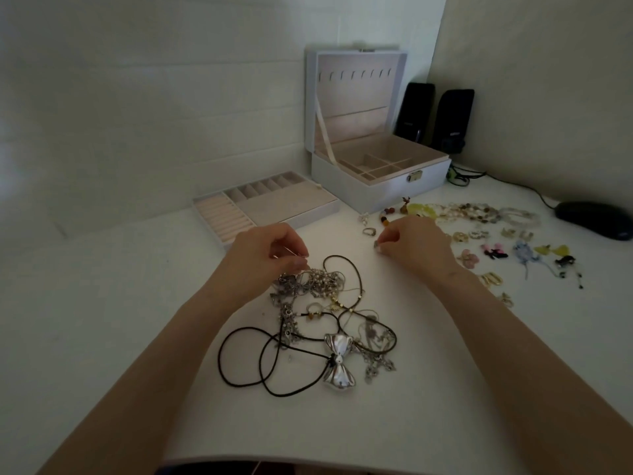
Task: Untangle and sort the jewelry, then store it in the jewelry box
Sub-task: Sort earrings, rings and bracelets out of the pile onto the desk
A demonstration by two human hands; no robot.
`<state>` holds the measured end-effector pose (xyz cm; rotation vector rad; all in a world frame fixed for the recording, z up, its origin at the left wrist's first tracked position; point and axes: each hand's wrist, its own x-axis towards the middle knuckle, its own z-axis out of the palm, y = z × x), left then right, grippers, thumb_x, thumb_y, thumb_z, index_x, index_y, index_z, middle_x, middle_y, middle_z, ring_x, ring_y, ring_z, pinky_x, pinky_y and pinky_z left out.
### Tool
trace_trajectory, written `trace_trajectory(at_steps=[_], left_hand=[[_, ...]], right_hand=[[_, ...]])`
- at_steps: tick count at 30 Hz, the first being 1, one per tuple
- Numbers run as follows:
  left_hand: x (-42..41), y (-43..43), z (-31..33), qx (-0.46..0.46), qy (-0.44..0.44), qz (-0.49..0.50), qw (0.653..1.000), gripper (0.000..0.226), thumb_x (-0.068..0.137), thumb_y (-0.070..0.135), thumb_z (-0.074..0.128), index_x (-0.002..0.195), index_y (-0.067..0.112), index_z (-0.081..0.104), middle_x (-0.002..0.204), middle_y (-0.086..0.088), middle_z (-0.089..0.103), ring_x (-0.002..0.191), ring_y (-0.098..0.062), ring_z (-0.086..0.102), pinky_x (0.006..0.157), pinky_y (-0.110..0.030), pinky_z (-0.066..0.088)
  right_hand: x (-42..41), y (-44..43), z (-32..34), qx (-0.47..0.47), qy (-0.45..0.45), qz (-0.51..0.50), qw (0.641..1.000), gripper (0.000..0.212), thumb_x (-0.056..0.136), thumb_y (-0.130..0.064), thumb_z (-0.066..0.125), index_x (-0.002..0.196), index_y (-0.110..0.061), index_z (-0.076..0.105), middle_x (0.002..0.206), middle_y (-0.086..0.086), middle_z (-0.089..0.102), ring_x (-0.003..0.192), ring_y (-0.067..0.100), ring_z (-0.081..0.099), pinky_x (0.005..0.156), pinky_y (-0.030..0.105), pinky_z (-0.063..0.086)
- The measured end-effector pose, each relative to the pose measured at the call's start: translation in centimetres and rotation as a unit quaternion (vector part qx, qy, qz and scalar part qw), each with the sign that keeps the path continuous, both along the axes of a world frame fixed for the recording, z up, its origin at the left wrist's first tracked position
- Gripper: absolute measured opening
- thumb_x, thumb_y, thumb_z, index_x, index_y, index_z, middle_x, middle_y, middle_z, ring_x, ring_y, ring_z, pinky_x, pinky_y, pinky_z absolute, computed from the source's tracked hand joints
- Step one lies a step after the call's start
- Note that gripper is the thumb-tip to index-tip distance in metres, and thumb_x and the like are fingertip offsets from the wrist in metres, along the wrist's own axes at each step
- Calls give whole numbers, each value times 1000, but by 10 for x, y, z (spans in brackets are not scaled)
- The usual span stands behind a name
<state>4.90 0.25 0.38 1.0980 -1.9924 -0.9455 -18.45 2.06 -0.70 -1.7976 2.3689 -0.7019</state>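
A tangled heap of jewelry (318,293) lies mid-table: silver chains, black cords and a silver bow pendant (339,359). My left hand (263,255) hovers over the heap's far edge, fingertips curled and pinching a chain. My right hand (411,245) is to the right of the heap, pinching a small silvery piece (376,244) just above the table. The white jewelry box (383,186) stands open at the back, its lid upright. Its removed tray (260,207) with ring rolls and slots sits to the box's left.
Sorted pieces lie in rows at the right: bead bracelets (479,212), gold earrings (460,237), pink and blue charms (493,251), a ring (369,231). A black mouse (596,219) and two black speakers (435,114) sit at the back right. Walls close the corner.
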Motion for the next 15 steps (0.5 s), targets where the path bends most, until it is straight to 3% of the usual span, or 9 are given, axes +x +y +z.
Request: trace_trajectory(at_steps=[5, 9, 12, 15], left_hand=[[0, -1, 0, 1, 5, 0, 1000, 9, 80, 1, 70, 85, 8, 67, 77, -3, 73, 71, -11, 70, 65, -11, 52], [0, -1, 0, -13, -1, 6, 1000, 9, 79, 2, 72, 85, 7, 68, 76, -2, 72, 70, -9, 69, 64, -10, 51], [0, -3, 0, -16, -6, 8, 1000, 8, 79, 2, 71, 86, 5, 68, 78, -4, 71, 70, -9, 69, 64, -11, 51], [1, -5, -2, -13, -13, 12, 1000, 8, 80, 0, 70, 86, 5, 67, 79, -6, 71, 70, -9, 69, 66, -14, 54]], right_hand=[[9, 9, 9, -44, 13, 40, 998, 15, 84, -24, 69, 99, -22, 71, 99, -2, 64, 89, 10, 56, 75, 21, 37], [49, 36, 28, 48, -125, 247, 960, 11, 79, -20, 74, 80, -30, 71, 80, -13, 64, 65, -7, 51, 61, 10, 37], [69, 38, 20, 70, -13, 313, 947, 22, 82, -9, 69, 84, -30, 74, 75, -17, 53, 72, 0, 50, 70, 19, 46], [74, 35, 13, 83, 37, 300, 949, 18, 82, -14, 67, 86, -31, 73, 76, -15, 51, 82, 8, 52, 74, 29, 47]])
